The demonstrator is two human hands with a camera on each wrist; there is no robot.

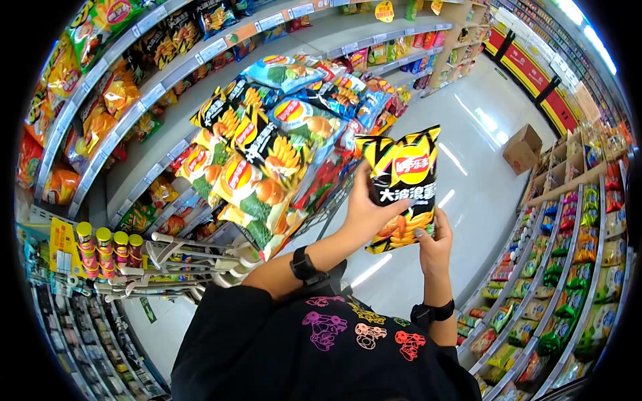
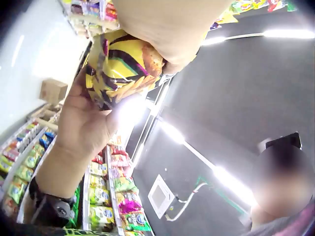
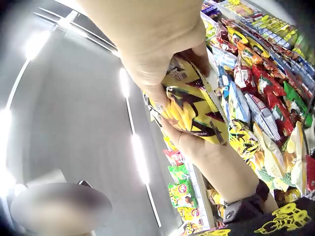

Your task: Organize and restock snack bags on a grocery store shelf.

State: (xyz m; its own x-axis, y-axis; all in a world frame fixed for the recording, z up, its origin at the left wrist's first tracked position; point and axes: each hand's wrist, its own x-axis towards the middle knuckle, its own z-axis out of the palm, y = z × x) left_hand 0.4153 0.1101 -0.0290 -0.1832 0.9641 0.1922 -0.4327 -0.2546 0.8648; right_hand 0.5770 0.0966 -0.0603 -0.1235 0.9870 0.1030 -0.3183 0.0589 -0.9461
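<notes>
Both hands hold one black-and-yellow bag of potato chips (image 1: pixel 406 190) upright in front of the body, its printed front facing up to the head camera. My left hand (image 1: pixel 366 217) grips its left side, thumb across the front. At the lower right corner, my right hand (image 1: pixel 436 244) pinches the bag with the thumb on the front. In the left wrist view, the bag's bottom (image 2: pixel 123 69) shows between the two hands. The right wrist view shows the bag (image 3: pixel 194 105) from below, fingers partly hidden behind it.
A tall heap of chip bags (image 1: pixel 274 140) stands left of the hands, above a dark wire mesh. Snack shelves (image 1: pixel 150 90) line the left, more shelves (image 1: pixel 535 287) the right. A cardboard box (image 1: pixel 523 148) sits on the shiny floor (image 1: pixel 468 134). White tubular frames (image 1: pixel 180 264) stand at lower left.
</notes>
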